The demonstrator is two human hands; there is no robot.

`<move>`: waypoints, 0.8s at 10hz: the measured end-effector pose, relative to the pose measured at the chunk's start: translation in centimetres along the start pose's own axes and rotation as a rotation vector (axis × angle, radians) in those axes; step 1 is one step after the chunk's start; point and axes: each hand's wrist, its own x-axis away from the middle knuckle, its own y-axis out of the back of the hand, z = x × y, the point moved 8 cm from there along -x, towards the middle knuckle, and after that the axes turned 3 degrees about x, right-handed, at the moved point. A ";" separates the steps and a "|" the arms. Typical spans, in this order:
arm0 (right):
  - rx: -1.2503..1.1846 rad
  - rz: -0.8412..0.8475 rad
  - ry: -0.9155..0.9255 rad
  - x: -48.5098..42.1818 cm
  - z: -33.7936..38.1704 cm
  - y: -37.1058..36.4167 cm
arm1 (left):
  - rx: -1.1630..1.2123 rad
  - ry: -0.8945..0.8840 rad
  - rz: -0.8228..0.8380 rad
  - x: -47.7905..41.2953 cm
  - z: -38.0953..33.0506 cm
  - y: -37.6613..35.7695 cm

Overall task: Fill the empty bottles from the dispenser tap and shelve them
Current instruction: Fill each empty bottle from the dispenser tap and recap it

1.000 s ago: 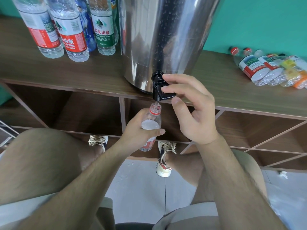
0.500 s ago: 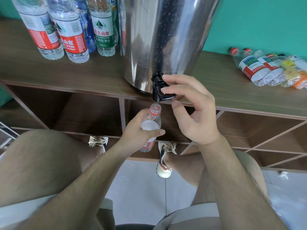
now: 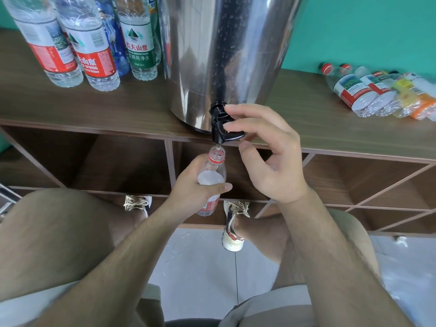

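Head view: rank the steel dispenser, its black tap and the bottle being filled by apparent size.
1. steel dispenser, largest by far
2. bottle being filled, though the left hand covers part
3. black tap, smallest

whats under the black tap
The open mouth of a bottle sits just below the tap, water partway up inside. The left hand wraps its middle, hiding part of the label.

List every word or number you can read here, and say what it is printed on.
"农夫山泉", "饮用纯净水": green-label bottle.
"山泉", "SPRING": red-label bottle beside it.
Label of the leftmost bottle, labels of the lying bottles, all fine print: too blurred to read.
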 end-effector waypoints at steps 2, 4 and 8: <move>-0.001 -0.009 0.002 0.0 -0.2 0.2 | -0.003 -0.001 -0.006 -0.2 0.0 -0.1; -0.004 0.000 0.012 0.0 -0.3 0.2 | 0.004 -0.008 -0.004 -0.2 0.2 -0.1; -0.016 -0.006 0.013 0.0 -0.3 0.2 | -0.021 -0.009 -0.005 -0.1 0.0 0.0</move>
